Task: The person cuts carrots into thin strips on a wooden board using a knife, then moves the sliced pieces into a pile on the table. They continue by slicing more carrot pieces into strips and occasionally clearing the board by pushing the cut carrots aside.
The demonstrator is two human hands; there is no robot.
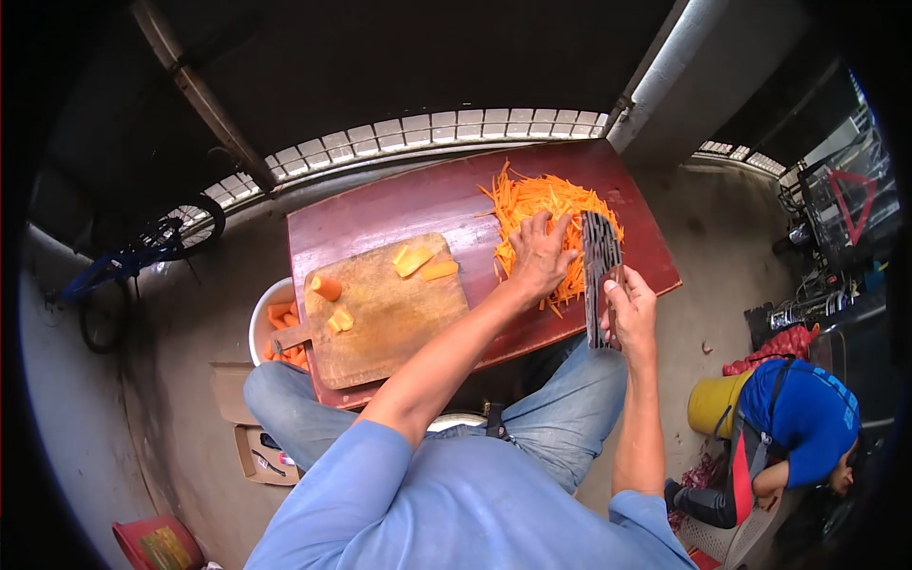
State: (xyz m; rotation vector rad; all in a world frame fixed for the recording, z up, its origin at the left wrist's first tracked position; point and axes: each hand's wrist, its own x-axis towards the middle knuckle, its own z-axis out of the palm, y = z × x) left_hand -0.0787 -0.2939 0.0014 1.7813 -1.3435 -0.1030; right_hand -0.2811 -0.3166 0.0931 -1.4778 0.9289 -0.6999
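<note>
My right hand (pixel 631 309) is closed around the brown handle of a large cleaver (pixel 600 256). Its broad blade has a dark, streaked look and points away from me, along the right side of a heap of shredded carrot (pixel 591 201). With fingers spread, my left hand (pixel 543 255) rests on the near side of that heap, just left of the blade. To the left, a wooden cutting board (pixel 380 328) bears a carrot stub (pixel 326 288) standing upright and several cut carrot pieces (pixel 413 259).
Board and heap lie on a dark red table (pixel 332 223). A white tub (pixel 258 328) of carrots stands at its left edge. Below are a cardboard box (pixel 258 465) and a red bucket (pixel 157 543). At right, a person in blue (pixel 807 418) bends near a yellow bucket (pixel 712 407).
</note>
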